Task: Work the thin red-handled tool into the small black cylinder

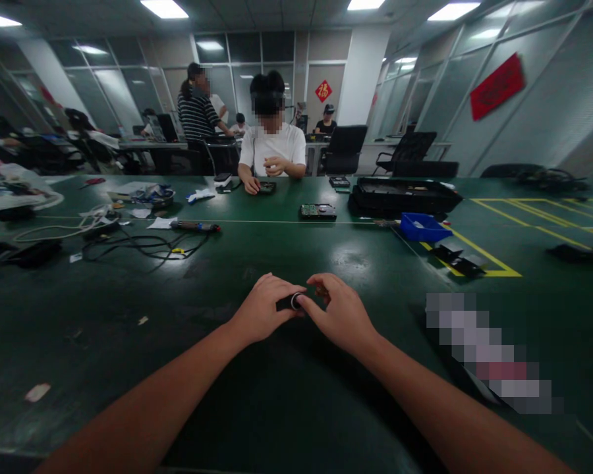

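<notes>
A small black cylinder (295,301) with a silvery ring at its end sits between my two hands, just above the green table. My left hand (265,304) is closed around it, thumb below and fingers over the top. From the other side, my right hand (343,309) presses its thumb to the ringed end, with the index finger curled close above. The rest of the cylinder is hidden by my left fingers, and its exact kind cannot be made out.
Across the green table (217,388), a person in a white shirt handles a dark device (267,187). A hard drive (317,211), a long black casing (402,195) and a blue bin (423,227) stand ahead. Left lie cables (143,247) and an electric screwdriver (195,226); right, a blurred-out item (484,355).
</notes>
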Available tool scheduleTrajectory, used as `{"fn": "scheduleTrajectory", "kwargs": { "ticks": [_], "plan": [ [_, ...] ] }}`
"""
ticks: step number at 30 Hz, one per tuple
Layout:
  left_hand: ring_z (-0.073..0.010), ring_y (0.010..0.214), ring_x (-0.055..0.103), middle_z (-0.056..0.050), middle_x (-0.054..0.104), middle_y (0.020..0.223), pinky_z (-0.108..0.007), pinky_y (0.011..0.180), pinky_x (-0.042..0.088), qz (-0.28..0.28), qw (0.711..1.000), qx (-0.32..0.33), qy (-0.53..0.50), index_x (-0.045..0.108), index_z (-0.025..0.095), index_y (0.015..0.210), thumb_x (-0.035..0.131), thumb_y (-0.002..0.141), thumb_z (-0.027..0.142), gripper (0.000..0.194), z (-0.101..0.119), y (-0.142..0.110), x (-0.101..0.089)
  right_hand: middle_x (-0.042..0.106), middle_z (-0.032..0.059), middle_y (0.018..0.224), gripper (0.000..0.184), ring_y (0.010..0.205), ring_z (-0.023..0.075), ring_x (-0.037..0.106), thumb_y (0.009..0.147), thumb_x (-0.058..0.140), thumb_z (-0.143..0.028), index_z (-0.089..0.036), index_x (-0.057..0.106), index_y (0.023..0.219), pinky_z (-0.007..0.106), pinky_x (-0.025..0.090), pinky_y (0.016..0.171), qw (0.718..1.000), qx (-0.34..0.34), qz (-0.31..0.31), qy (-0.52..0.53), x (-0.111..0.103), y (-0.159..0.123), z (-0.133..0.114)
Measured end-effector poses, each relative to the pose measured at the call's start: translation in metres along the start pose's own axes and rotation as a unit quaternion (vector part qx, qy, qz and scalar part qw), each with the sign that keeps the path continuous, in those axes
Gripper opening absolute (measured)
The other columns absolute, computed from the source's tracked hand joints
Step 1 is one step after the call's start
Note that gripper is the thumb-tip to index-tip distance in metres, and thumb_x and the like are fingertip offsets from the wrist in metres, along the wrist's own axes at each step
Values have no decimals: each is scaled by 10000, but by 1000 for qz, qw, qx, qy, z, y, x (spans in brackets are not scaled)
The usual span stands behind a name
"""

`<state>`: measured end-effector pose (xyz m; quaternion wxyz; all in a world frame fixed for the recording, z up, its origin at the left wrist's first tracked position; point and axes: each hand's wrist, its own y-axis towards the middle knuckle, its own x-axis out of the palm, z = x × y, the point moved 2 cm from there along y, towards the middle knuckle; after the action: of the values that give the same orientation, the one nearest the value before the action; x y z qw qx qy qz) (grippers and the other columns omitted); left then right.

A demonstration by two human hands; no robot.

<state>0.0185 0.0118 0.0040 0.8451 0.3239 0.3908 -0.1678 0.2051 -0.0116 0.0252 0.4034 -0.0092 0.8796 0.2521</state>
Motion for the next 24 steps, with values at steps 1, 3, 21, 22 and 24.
{"fn": "scheduleTrajectory", "kwargs": {
  "ticks": [1,3,21,22,24],
  "plan": [
    [-234,1088,641,-26,734,1154,-468,1060,378,12,1000,-4,-5,677,268,1188,740,855,322,343,0,0,-1,647,75,985,229,846,204,621,894,626,-314,-192,619,1088,342,505,732,1000,-8,2,13,-2,0,-1],
    [-231,1054,648,-26,739,1131,-425,990,431,39,999,-19,-10,683,256,1177,756,845,320,345,0,1,-3,633,93,1057,224,914,210,623,934,545,-246,-184,605,1141,357,511,794,999,-26,12,37,-6,-1,-4],
    [-239,1078,625,-17,733,1149,-413,954,472,108,987,-114,-15,693,270,1196,796,811,264,398,-14,-1,-7,758,41,939,181,841,201,724,982,528,-288,-226,627,1120,323,530,738,984,-59,149,78,-25,-14,-11],
    [-237,1074,626,-16,734,1145,-408,953,472,108,987,-114,-16,695,268,1191,799,808,262,397,-14,0,-6,760,41,946,177,851,201,727,980,532,-283,-228,626,1119,323,533,746,984,-65,148,79,-24,-13,-11],
    [-233,1071,628,-16,736,1142,-402,951,470,108,988,-113,-19,698,265,1185,802,806,262,394,-14,0,-6,761,41,952,170,856,197,727,978,540,-276,-228,627,1116,320,535,754,984,-75,140,78,-22,-13,-11]
  ]
}}
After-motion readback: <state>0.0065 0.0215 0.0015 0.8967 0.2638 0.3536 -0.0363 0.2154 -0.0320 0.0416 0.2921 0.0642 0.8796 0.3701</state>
